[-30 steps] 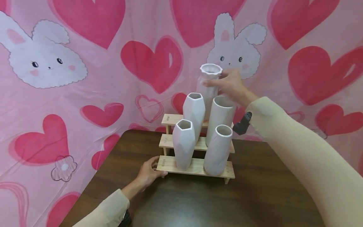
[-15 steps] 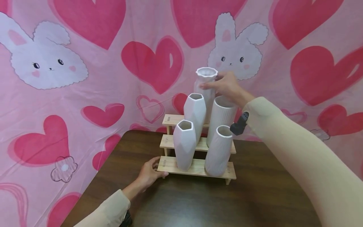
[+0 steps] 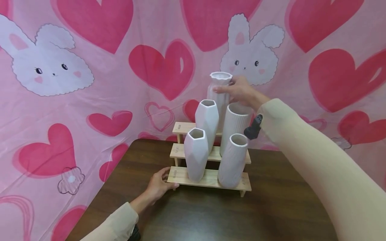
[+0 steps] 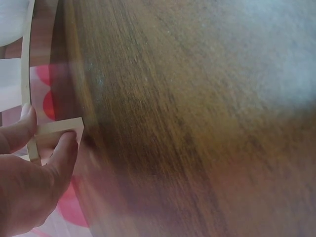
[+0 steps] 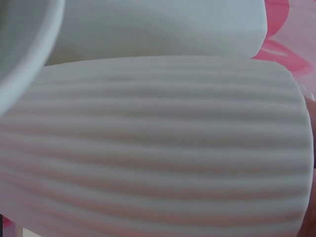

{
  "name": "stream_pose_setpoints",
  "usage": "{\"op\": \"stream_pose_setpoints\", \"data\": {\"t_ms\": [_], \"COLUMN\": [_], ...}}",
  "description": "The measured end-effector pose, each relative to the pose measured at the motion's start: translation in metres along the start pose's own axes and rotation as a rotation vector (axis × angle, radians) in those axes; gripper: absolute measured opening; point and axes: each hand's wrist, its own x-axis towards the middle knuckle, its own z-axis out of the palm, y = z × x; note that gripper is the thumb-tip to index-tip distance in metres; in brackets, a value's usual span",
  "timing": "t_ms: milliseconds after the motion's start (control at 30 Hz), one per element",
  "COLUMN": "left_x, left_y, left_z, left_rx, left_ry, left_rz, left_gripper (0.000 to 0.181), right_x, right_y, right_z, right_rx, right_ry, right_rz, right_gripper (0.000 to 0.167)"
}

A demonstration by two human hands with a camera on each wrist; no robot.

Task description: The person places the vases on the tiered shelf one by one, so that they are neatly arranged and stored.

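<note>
At the top back of a three-tier wooden stand (image 3: 209, 182), my right hand (image 3: 243, 93) grips a tall white vase (image 3: 222, 108) with a wavy rim. The vase stands upright; its base is hidden behind nearer vases. My left hand (image 3: 158, 184) holds the left end of the lowest tier, thumb at its front edge. In the left wrist view that hand (image 4: 29, 190) has a finger against the stand's leg (image 4: 59, 126). A ribbed white vase (image 5: 163, 133) fills most of the right wrist view, with only a sliver of the right hand at the edge.
Two faceted white vases, one on the middle tier (image 3: 208, 118) and one on the lowest (image 3: 196, 155), stand at the left. The ribbed vase (image 3: 236, 129) and a shorter textured vase (image 3: 233, 164) stand at the right. Under the stand is a dark wooden table (image 3: 211, 217); a pink heart-patterned cloth (image 3: 114, 80) hangs behind.
The right hand has brought the wavy-rimmed vase slightly left and down over the top tier; it is almost still over the last half second. The left hand keeps its hold on the stand.
</note>
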Motion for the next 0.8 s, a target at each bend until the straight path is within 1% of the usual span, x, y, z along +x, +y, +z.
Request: {"op": "stream_pose_setpoints", "data": {"t_ms": [267, 400, 567, 700, 800], "left_x": [-0.001, -0.003, -0.003, -0.001, 0.001], "left_y": [0.004, 0.004, 0.003, 0.001, -0.001], "left_z": [-0.001, -0.002, 0.000, 0.000, 0.000], "left_rx": [-0.020, -0.013, -0.024, -0.025, -0.021], "left_ry": [0.004, 0.000, -0.003, -0.012, -0.022], "left_rz": [-0.006, 0.004, 0.008, 0.006, 0.012], "left_gripper": [0.077, 0.078, 0.077, 0.077, 0.077], "right_x": [0.001, 0.002, 0.004, 0.002, -0.001], "right_y": [-0.004, -0.003, -0.001, 0.001, 0.005], "right_z": [-0.004, -0.004, -0.004, -0.007, -0.012], "right_rx": [0.014, 0.032, 0.022, 0.017, 0.016], "right_ry": [-0.038, -0.040, -0.042, -0.079, -0.128], "right_rz": [0.006, 0.016, 0.019, -0.004, -0.047], "right_gripper": [0.070, 0.071, 0.072, 0.072, 0.071]}}
